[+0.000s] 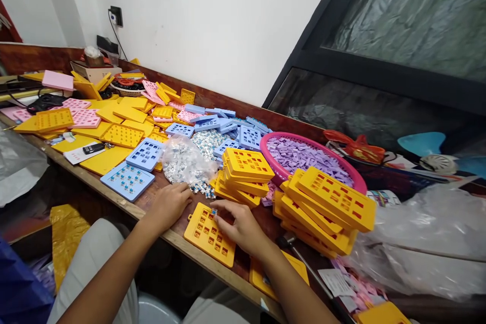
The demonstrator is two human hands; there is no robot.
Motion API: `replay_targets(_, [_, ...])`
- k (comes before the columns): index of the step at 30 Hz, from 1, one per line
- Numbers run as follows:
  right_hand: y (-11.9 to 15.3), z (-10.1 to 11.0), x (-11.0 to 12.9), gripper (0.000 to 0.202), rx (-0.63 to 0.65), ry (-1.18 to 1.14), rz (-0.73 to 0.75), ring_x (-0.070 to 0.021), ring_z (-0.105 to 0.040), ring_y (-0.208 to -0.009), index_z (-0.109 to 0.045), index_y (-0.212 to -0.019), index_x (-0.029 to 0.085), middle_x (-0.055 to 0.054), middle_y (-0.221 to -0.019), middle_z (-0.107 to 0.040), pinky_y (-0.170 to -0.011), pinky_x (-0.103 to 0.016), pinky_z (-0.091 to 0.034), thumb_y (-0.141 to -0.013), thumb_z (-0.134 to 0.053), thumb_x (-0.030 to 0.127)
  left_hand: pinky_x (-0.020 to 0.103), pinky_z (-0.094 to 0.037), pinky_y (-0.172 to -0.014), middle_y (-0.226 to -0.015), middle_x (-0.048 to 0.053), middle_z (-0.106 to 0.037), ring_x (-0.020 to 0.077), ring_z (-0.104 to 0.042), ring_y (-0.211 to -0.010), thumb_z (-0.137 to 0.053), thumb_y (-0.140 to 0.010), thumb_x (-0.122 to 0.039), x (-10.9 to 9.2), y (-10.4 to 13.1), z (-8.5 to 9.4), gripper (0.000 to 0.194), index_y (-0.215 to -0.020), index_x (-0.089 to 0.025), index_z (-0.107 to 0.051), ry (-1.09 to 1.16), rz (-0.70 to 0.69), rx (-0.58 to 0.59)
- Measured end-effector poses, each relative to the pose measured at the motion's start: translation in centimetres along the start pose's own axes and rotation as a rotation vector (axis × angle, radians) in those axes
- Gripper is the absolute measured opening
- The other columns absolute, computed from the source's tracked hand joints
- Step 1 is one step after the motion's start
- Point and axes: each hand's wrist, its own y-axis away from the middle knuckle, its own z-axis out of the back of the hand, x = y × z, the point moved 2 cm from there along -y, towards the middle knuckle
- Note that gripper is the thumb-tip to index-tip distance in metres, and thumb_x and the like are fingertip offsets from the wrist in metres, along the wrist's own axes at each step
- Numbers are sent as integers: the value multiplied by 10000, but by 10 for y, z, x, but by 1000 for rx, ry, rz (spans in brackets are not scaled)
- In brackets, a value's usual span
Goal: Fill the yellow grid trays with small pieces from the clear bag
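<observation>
Head camera view: a yellow rectangular plastic tray with rows of square openings (pixel 210 237) lies flat at the lower centre, near the table's front edge. At its upper edge, the right hand (pixel 241 225) has thumb and index finger closed on a small blue-and-white piece (pixel 214 211). The left hand (pixel 169 206) rests on the brown wooden table (pixel 146 204), left of the tray, fingers bent and together; whether they grip anything cannot be told.

Just above the hands is a heap of small white-and-blue pieces (pixel 208 143), partly under a clear plastic bag (pixel 186 159). Left of it lie two light-blue plastic trays (pixel 128 180), one overlapping the other. Right of centre stand two stacks of thick yellow trays (pixel 248 164), with a round pink basket (pixel 269 157) of purple pieces (pixel 304 154) behind them. Scattered yellow and pink trays (pixel 123 135) cover the table's left side, below a white wall (pixel 197 25).
</observation>
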Motion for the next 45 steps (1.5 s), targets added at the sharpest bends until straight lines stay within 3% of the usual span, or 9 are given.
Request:
replay_targets(5, [2,-1,0,229,13,42,4,-228,-707,-1026,-755,-1096,227,-72,-1123,-766,-954,-356,-535,-926,-601,234,338,-467,-829,-907,63,-666,228,-607,-900,-530,-994,-208,1,-4,4,169,-899,-202,-669,66,21,10])
replay_targets(11, [1,-4,-3,224,-27,79,6,-219,-699,-1000,-764,-1036,237,-55,-1070,-770,-931,-339,-524,-870,-633,162,309,-497,-922,-1124,67,-631,196,-620,-1019,-437,-1043,-253,-10,7,9,300,-1254,-256,-651,394,-40,-32])
replay_targets(16, [2,-4,-4,171,-33,92,38,-210,-685,-937,-741,-949,210,-50,-992,-756,-880,-322,-518,-837,-637,134,301,-504,-935,-1102,68,-628,186,-621,-1021,-490,-1018,-233,-22,15,6,250,-1145,-228,-705,606,-87,-34])
replay_targets(19, [3,-1,-4,291,-37,93,-7,-193,-678,-845,-717,-1129,206,-48,-969,-747,-812,-305,-523,-853,-639,157,309,-498,-949,-1106,66,-659,189,-624,-1045,-538,-992,-208,-26,15,7,203,-1090,-219,-715,666,-102,-53])
replay_targets(22, [4,1,-5,430,-30,124,18,-210,-674,-949,-660,-1303,230,-70,-1086,-731,-873,-318,-509,-876,-661,184,317,-489,-952,-1102,58,-696,190,-629,-1051,-566,-967,-176,-29,13,8,180,-1026,-219,-730,674,-110,-67])
replay_targets(28, [3,-2,-15,114,26,162,-13,-184,-654,-818,-740,-940,214,-21,-878,-722,-730,-260,-470,-840,-765,262,351,-484,-909,-991,31,-766,211,-641,-971,-631,-926,-182,-32,2,-2,184,-1023,-249,-773,550,-38,-38])
replay_targets(32, [2,-3,-16,179,51,136,-57,-157,-619,-701,-726,-911,198,8,-781,-696,-629,-236,-423,-788,-818,289,357,-479,-919,-1032,45,-751,213,-635,-996,-620,-941,-210,-31,-1,-7,169,-982,-242,-781,528,-41,-45])
replay_targets(38, [4,5,-12,114,95,45,-17,-188,-680,-856,-759,-955,215,-23,-948,-758,-758,-263,-478,-848,-755,254,343,-478,-876,-953,47,-716,208,-620,-966,-627,-938,-221,-32,-2,-1,137,-905,-216,-759,521,-41,-2])
replay_targets(45, [-2,-11,-11,106,-66,113,-78,-158,-635,-719,-698,-817,195,3,-793,-716,-641,-245,-419,-795,-798,220,332,-477,-859,-972,47,-702,209,-609,-986,-551,-961,-166,-35,-5,3,195,-908,-211,-733,408,-77,47])
